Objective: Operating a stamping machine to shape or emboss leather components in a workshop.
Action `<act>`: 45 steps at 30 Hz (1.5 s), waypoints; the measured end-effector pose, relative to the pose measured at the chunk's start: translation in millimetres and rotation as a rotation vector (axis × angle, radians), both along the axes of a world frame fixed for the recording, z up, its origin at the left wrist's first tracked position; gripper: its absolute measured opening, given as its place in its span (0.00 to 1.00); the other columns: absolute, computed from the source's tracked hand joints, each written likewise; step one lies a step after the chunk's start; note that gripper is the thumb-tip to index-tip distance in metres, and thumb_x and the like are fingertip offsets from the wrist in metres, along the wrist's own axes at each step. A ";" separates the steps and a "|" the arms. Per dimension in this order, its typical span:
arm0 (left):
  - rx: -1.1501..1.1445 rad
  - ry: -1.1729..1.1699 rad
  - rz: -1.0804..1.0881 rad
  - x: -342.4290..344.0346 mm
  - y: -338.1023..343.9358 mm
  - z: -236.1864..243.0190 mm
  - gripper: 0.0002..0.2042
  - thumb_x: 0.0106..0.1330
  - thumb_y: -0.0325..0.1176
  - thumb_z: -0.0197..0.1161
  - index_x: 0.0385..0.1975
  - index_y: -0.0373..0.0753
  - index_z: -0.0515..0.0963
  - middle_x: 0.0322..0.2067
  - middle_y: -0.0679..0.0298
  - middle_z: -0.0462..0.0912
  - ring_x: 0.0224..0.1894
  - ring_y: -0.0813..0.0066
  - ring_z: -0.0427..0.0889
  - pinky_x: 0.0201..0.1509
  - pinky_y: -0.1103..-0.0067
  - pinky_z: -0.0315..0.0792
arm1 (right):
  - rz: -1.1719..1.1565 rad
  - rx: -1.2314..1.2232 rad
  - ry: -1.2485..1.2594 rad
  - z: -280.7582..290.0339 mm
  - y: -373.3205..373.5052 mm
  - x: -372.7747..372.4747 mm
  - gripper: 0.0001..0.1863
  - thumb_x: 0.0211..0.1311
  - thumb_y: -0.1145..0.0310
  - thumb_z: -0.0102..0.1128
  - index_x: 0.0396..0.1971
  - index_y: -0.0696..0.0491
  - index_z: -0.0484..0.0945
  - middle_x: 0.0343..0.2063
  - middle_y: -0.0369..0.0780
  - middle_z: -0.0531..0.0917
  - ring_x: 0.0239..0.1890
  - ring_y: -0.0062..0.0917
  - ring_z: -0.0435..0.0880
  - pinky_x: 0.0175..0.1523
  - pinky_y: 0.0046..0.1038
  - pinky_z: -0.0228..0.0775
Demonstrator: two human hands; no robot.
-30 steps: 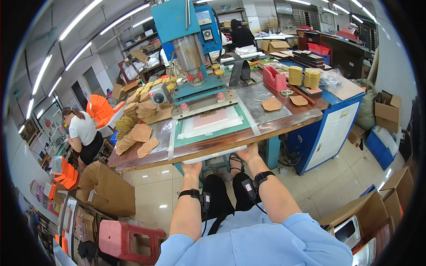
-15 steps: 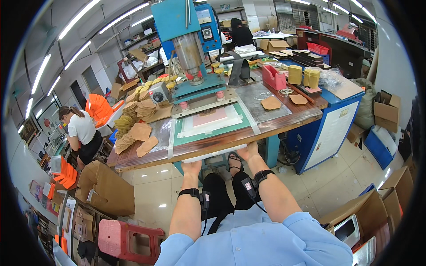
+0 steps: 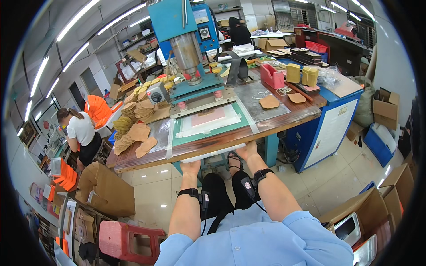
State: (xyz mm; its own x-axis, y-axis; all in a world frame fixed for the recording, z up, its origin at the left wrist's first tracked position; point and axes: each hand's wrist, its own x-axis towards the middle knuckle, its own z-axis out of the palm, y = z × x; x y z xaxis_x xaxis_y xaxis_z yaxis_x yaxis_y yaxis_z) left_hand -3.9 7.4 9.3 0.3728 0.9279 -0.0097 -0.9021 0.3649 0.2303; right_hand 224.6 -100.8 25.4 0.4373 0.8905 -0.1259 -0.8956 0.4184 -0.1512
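Both forearms reach forward to the front edge of the wooden worktable (image 3: 284, 127). My left hand (image 3: 191, 167) and my right hand (image 3: 247, 151) are at the two ends of a white strip-like piece (image 3: 215, 152) just beneath that edge. The tabletop hides the fingers of both, so their grip does not show. Above, a blue press (image 3: 198, 88) stands over a green mat (image 3: 184, 138). White sheets (image 3: 184, 128) are taped on the mat, with a pinkish-brown rectangular piece (image 3: 208, 117) on them, partly under the press head.
Tan leather-like pieces (image 3: 140, 132) lie in piles at left; two more (image 3: 269, 102) are on a grey plate at right. A red holder (image 3: 272, 76) stands behind them. A red stool (image 3: 128, 241) and cardboard boxes (image 3: 106, 188) flank me. A person (image 3: 80, 133) sits far left.
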 end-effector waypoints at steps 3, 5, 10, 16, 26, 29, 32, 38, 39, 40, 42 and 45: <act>0.000 -0.004 -0.002 -0.7 2.1 -1.1 0.22 0.71 0.42 0.33 0.57 0.39 0.65 0.59 0.60 0.66 0.62 0.61 0.64 0.66 0.61 0.57 | 0.002 0.002 -0.005 0.6 0.8 -0.2 0.22 0.68 0.60 0.32 0.57 0.54 0.63 0.57 0.40 0.68 0.59 0.34 0.66 0.62 0.42 0.58; -0.004 0.008 0.009 0.2 0.2 0.1 0.22 0.71 0.42 0.33 0.57 0.39 0.65 0.59 0.60 0.66 0.62 0.60 0.64 0.66 0.60 0.57 | 0.000 -0.007 0.017 1.2 0.6 0.5 0.22 0.68 0.60 0.32 0.57 0.54 0.63 0.57 0.40 0.68 0.59 0.34 0.66 0.62 0.42 0.58; 0.051 0.048 0.009 1.0 1.0 -1.9 0.23 0.70 0.43 0.30 0.58 0.40 0.63 0.60 0.60 0.65 0.62 0.61 0.63 0.64 0.63 0.59 | 0.001 0.003 0.025 2.5 -0.8 0.1 0.22 0.69 0.60 0.32 0.56 0.55 0.64 0.56 0.41 0.68 0.59 0.34 0.67 0.62 0.41 0.58; 0.014 -0.002 -0.005 -0.7 3.6 -3.9 0.23 0.71 0.43 0.31 0.58 0.39 0.63 0.60 0.59 0.65 0.63 0.60 0.62 0.66 0.61 0.56 | 0.010 0.000 0.018 1.7 -0.5 -0.3 0.22 0.69 0.60 0.32 0.57 0.55 0.63 0.57 0.42 0.68 0.59 0.34 0.67 0.62 0.41 0.58; 0.095 0.077 0.009 0.9 1.4 -2.6 0.23 0.70 0.42 0.29 0.58 0.39 0.62 0.60 0.60 0.64 0.63 0.61 0.61 0.66 0.63 0.56 | 0.019 0.016 0.022 3.1 -3.6 -0.3 0.22 0.69 0.60 0.32 0.57 0.54 0.64 0.57 0.39 0.68 0.59 0.33 0.66 0.64 0.40 0.56; 0.082 0.070 0.009 2.1 -2.1 0.6 0.23 0.70 0.42 0.30 0.58 0.39 0.62 0.60 0.60 0.64 0.62 0.61 0.62 0.66 0.63 0.56 | 0.020 0.028 0.012 -1.3 -2.0 2.2 0.22 0.69 0.60 0.31 0.57 0.54 0.63 0.57 0.39 0.67 0.59 0.32 0.66 0.64 0.39 0.56; 0.074 0.065 0.011 1.8 -2.0 0.9 0.22 0.70 0.42 0.30 0.58 0.39 0.63 0.59 0.60 0.65 0.62 0.61 0.63 0.66 0.63 0.57 | 0.024 0.049 0.010 -3.6 -0.1 3.0 0.22 0.69 0.60 0.31 0.57 0.54 0.63 0.58 0.39 0.67 0.59 0.32 0.66 0.64 0.39 0.57; 0.098 0.110 0.036 1.5 -1.4 3.6 0.21 0.71 0.41 0.33 0.56 0.38 0.64 0.58 0.60 0.66 0.61 0.61 0.64 0.66 0.63 0.57 | 0.017 0.046 -0.004 -4.7 4.0 3.1 0.22 0.69 0.58 0.33 0.57 0.53 0.63 0.57 0.38 0.68 0.59 0.32 0.67 0.64 0.38 0.57; 0.100 0.122 0.045 1.8 -2.3 4.2 0.21 0.71 0.41 0.33 0.56 0.38 0.64 0.58 0.60 0.66 0.61 0.61 0.64 0.66 0.64 0.57 | 0.020 0.048 0.001 -6.5 4.9 3.4 0.22 0.69 0.58 0.33 0.57 0.53 0.63 0.57 0.38 0.68 0.59 0.32 0.67 0.64 0.39 0.57; 0.105 0.136 0.053 1.7 -2.6 5.3 0.21 0.71 0.40 0.32 0.56 0.38 0.64 0.58 0.60 0.66 0.60 0.61 0.65 0.66 0.64 0.57 | 0.025 0.058 -0.007 -8.3 5.8 4.0 0.22 0.69 0.57 0.33 0.57 0.53 0.63 0.57 0.38 0.68 0.59 0.32 0.67 0.64 0.39 0.57; 0.098 0.114 0.054 2.2 -1.9 2.2 0.21 0.71 0.40 0.33 0.56 0.38 0.65 0.58 0.60 0.67 0.60 0.62 0.65 0.65 0.64 0.58 | 0.035 0.070 -0.026 -9.6 5.1 6.3 0.23 0.69 0.57 0.33 0.57 0.52 0.63 0.57 0.38 0.68 0.59 0.32 0.67 0.64 0.38 0.56; 0.059 0.068 0.055 0.5 -5.3 -0.4 0.20 0.71 0.41 0.37 0.55 0.37 0.66 0.57 0.61 0.69 0.60 0.62 0.66 0.65 0.65 0.60 | 0.099 0.006 -0.120 -14.1 -6.1 11.3 0.24 0.69 0.56 0.32 0.58 0.53 0.62 0.57 0.39 0.68 0.59 0.33 0.66 0.64 0.38 0.55</act>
